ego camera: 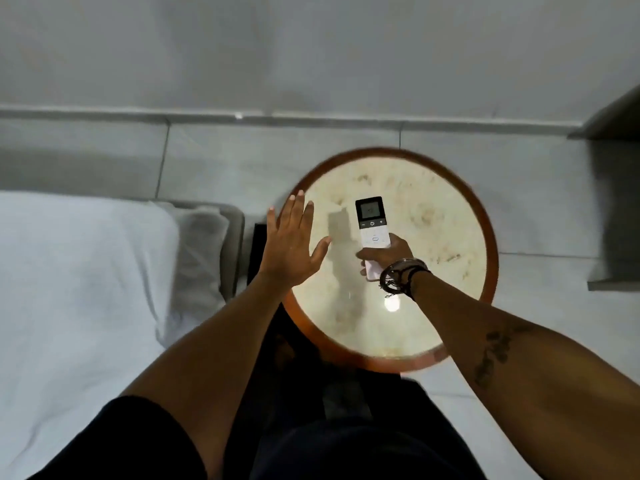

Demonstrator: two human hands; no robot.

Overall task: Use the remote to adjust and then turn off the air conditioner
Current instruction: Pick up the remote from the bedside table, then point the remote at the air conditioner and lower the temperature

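**Remote held upright over the round table**

Your right hand is closed around the lower half of the white remote, above the round table. Its long axis runs away from you, the dark display end pointing toward the wall. Your left hand is empty, fingers spread flat, just beside the remote. The tabletop is pale marble with a wooden rim; a white bed sits left on a grey tiled floor.

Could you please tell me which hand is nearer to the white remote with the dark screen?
Right. The right hand grips the white remote with the dark screen at its lower end; the left hand hovers open to its left, apart.
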